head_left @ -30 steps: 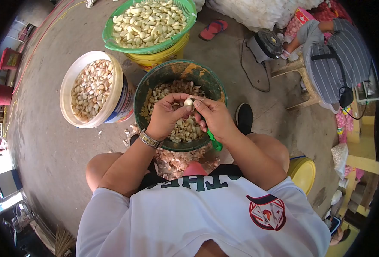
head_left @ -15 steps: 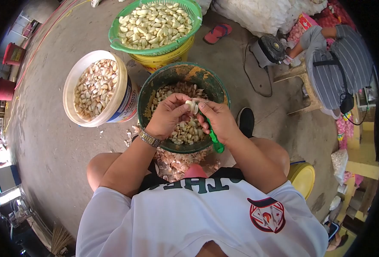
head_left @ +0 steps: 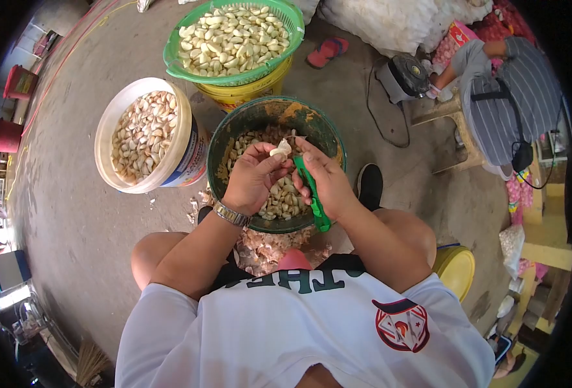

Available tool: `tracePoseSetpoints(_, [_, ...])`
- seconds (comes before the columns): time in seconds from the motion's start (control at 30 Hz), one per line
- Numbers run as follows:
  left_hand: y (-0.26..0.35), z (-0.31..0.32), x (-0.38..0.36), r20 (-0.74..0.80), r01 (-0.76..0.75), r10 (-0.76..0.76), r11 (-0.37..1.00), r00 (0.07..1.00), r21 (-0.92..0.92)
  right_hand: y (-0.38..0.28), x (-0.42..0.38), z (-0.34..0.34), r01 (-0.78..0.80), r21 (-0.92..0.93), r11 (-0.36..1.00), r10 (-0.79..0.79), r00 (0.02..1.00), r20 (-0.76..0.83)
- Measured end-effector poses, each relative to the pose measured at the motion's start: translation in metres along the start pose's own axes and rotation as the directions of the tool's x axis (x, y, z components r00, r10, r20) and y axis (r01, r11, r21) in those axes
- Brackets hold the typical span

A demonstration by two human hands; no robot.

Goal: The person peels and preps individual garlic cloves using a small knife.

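Between the thumb and fingers of my left hand (head_left: 250, 178) is a garlic clove (head_left: 282, 149) with pale, loose skin on it. My right hand (head_left: 326, 176) is closed around a green-handled knife (head_left: 313, 197), its handle pointing back toward me; I cannot make out the blade. Both hands are over a dark green tub (head_left: 219, 139) that holds many garlic cloves (head_left: 280, 199). Part of the tub's contents is hidden by my hands.
Left of the tub stands a white bucket (head_left: 105, 152) of unpeeled cloves. A green basket (head_left: 169, 55) of peeled cloves rests on a yellow bucket (head_left: 260, 86). Garlic skins (head_left: 273, 249) litter the floor near me. A person (head_left: 512, 97) sits at right beside a plastic stool (head_left: 451, 132).
My hands have moved slightly apart. The clove has turned in my left fingers, with loose skin now sticking up, and the knife has shifted a little left and turned more upright.
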State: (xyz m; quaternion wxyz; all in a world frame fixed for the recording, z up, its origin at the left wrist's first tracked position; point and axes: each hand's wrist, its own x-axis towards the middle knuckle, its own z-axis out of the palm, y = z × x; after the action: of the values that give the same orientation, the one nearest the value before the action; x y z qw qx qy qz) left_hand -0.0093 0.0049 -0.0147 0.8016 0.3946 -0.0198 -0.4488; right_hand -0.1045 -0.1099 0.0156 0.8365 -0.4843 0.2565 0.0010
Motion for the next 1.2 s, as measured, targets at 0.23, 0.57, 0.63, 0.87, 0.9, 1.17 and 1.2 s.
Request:
tracePoseSetpoints(0.23, [-0.001,-0.001,-0.002,-0.036,-0.015,0.017,0.997,0.999,0.071,0.008,0.006,-0.001,0.134,-0.273,0.953,-0.116,0.990,0.083])
tracePoseSetpoints(0.57, [0.001,-0.006,-0.001,0.098,-0.007,0.002,0.999,0.995,0.051,-0.009,0.003,-0.008,-0.189,0.272,0.943,0.179,0.982,0.061])
tracePoseSetpoints(0.63, [0.002,-0.009,0.001,0.117,0.042,-0.036,0.998,0.992,-0.047,-0.010,0.002,-0.006,-0.170,0.265,0.949,0.164,0.985,0.043])
tracePoseSetpoints(0.87, [0.002,0.003,-0.001,-0.030,-0.080,0.089,0.974,0.996,0.213,-0.001,-0.001,-0.002,0.015,-0.208,0.978,-0.002,0.998,0.059])
tracePoseSetpoints(0.9, [0.000,0.003,-0.001,-0.033,-0.094,0.104,0.969,0.994,0.229,0.000,-0.001,-0.002,0.027,-0.238,0.971,-0.014,0.998,0.056])
tracePoseSetpoints(1.17, [-0.005,0.001,-0.002,-0.035,-0.217,0.250,0.895,0.968,0.390,0.025,0.007,-0.003,0.336,-0.598,0.728,-0.410,0.912,0.013])
tracePoseSetpoints(1.2, [-0.006,0.000,-0.002,-0.027,-0.233,0.266,0.885,0.964,0.402,0.022,0.005,-0.001,0.266,-0.533,0.803,-0.320,0.947,-0.009])
